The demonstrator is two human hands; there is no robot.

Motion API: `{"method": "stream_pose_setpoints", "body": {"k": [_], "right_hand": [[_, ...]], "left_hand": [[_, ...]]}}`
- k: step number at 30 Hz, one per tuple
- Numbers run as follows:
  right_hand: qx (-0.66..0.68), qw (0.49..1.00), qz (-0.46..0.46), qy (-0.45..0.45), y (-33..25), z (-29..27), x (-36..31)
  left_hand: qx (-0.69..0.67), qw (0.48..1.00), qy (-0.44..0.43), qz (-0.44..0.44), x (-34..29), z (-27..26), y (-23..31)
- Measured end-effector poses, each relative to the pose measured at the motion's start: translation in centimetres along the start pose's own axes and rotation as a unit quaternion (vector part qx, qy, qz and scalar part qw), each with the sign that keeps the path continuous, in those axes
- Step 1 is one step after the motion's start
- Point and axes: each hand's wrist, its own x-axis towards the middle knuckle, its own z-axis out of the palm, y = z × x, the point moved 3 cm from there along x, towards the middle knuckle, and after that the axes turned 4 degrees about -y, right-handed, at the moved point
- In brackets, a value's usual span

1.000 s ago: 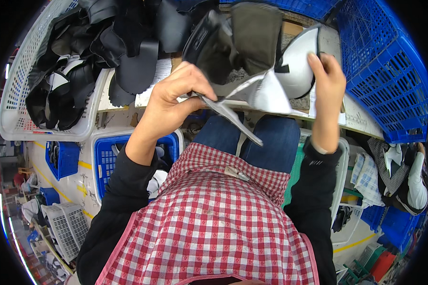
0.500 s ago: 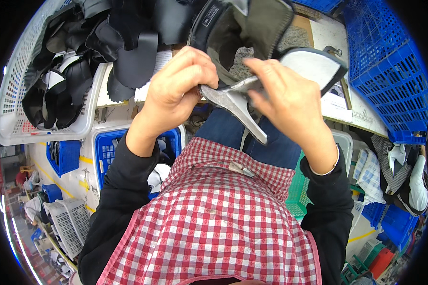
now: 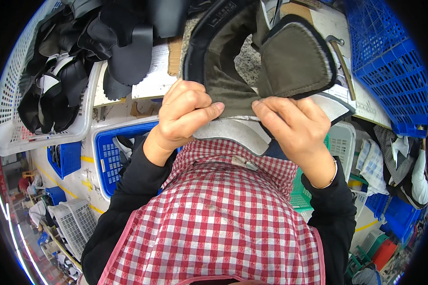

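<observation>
A shoe upper [image 3: 223,78] is spread in front of me, its dark olive lining facing up and black leather showing along its rim. My left hand [image 3: 185,114] is closed on its near edge, thumb pressed along the lining. On the same edge, a short way to the right, my right hand [image 3: 297,126] pinches with thumb and fingers. Between the two hands a pale grey-white flap [image 3: 235,133] of the upper hangs down over my checked apron. A rounded olive tongue piece [image 3: 297,59] with a black border folds out beyond my right hand.
A white crate [image 3: 4,130] piled with black leather pieces [image 3: 123,42] stands at left. A hammer [image 3: 342,66] lies on the worktable beside a blue basket [image 3: 390,66] on the right. Below the table are a blue crate [image 3: 102,178] and a green basket [image 3: 299,197].
The upper has been turned and opened out, so its lining now faces up. Both hands have moved lower, and the right fingers, apart before, now grip the edge.
</observation>
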Motion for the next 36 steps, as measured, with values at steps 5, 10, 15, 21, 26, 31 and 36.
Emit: {"method": "stream_pose_setpoints", "body": {"k": [5,10,15,21,26,31,36], "right_hand": [[0.026,1.000,-0.015,0.011,-0.1,-1.4,-0.2],[0.030,0.999,-0.022,0.005,-0.5,-2.1,0.1],[0.037,0.999,-0.029,-0.017,-1.0,-2.8,0.6],[0.113,0.986,0.035,-0.116,-2.0,-2.8,0.5],[0.027,0.999,0.039,0.007,-0.6,-2.5,2.3],[0.213,0.940,0.235,0.124,6.2,-2.2,4.6],[0.536,0.649,0.508,0.183,8.8,4.9,1.4]], "left_hand": [[0.019,0.999,0.021,0.016,0.4,-0.9,0.5],[0.046,0.999,0.022,0.017,0.3,-1.4,0.9],[0.063,0.997,0.025,0.030,1.0,-2.0,1.4],[0.085,0.995,0.024,-0.052,1.5,-1.9,1.6],[0.076,0.997,-0.025,-0.012,6.7,-3.2,0.5],[0.089,0.995,0.041,-0.026,11.6,-5.2,1.9],[-0.331,0.815,-0.472,0.053,4.8,4.8,8.0]]}}
